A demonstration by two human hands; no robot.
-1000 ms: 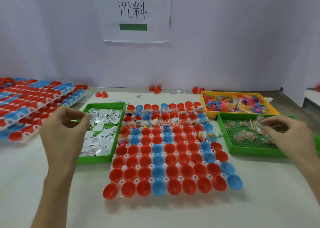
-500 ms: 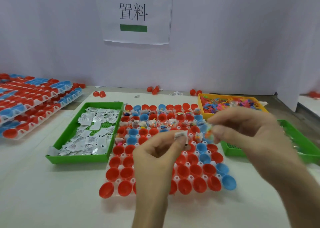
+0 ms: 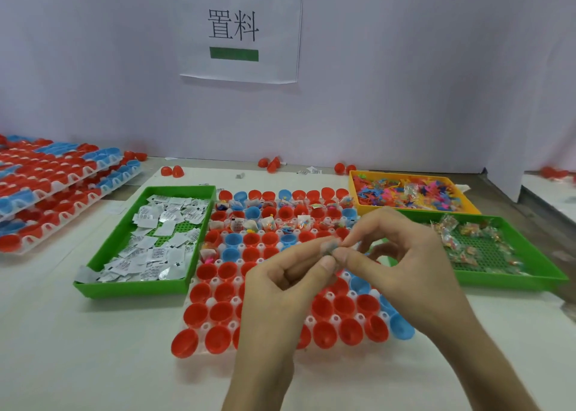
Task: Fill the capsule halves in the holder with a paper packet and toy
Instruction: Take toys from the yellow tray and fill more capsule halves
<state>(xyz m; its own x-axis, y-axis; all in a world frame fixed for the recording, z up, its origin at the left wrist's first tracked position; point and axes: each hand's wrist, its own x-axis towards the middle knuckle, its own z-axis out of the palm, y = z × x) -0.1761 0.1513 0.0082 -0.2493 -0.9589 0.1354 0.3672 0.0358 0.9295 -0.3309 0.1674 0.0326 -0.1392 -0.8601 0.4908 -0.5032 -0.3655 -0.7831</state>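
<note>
Hands (image 3: 280, 289) now meeting above holder (image 3: 211, 301)

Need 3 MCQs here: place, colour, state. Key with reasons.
1. Relative to the holder, the packet tray lies: A) right B) left C) on top
2. What colour is the tray of loose toys? A) orange B) blue C) white
3. The left hand and right hand are: A) flat on the table B) each in a tray C) both pinching one small item above the holder
Key: B, it sits beside the holder's left edge; A, its rim is orange; C, the fingertips meet on a blurred item.
</note>
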